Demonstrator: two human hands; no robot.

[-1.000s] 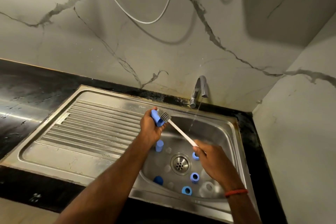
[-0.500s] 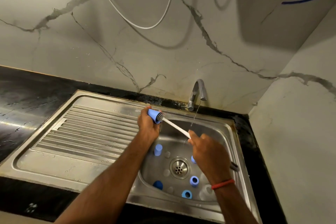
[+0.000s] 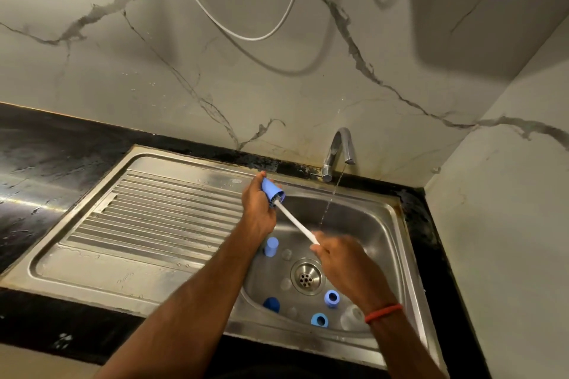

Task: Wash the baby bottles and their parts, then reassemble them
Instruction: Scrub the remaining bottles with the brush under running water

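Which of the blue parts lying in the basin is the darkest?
The dark blue part at the near-left of the basin; the other visible ones are light blue.

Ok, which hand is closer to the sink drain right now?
Right. The right hand, gripping the brush handle, hovers just right of the drain; the left hand holds a blue bottle part farther off, up and left of it.

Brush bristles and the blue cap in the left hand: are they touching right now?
Touching. The head view shows the bristles sitting inside the open mouth of the blue cap, which the left hand grips.
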